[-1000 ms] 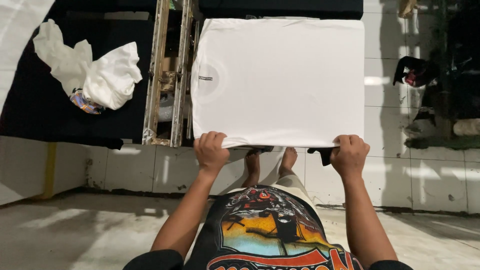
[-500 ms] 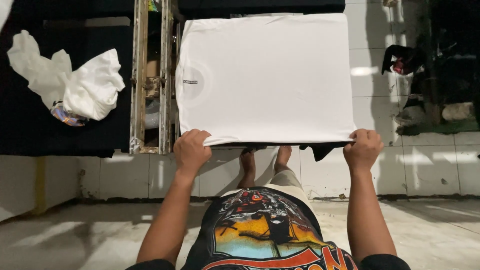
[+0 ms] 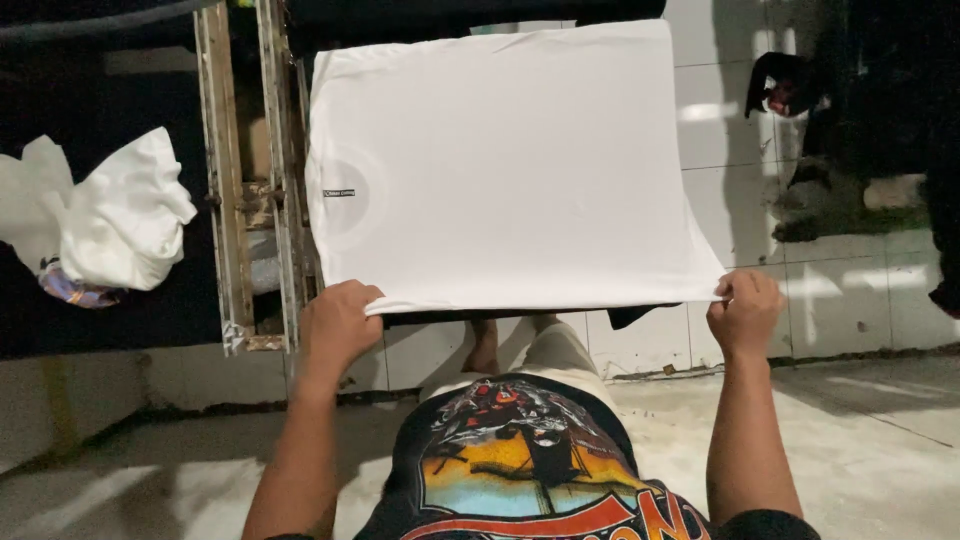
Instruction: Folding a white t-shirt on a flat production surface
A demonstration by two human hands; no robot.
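Both hands grip the near hem of a white shirt spread flat on a dark bench — the left hand closed over one corner, the right hand pinching the other, cloth taut between them. This looks like the smoothing step. The next move calls for an even pull from both corners, so no crease forms. Crumpled white cloth lies well apart, left.

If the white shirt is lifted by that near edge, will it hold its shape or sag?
Probably sag: the white shirt is thin cloth, and its near edge already curves between the left hand and right hand. It looks light, since fingertip pinches at the corners raise the hem. It may drag rather than slide freely, as it lies flat on a dark board.
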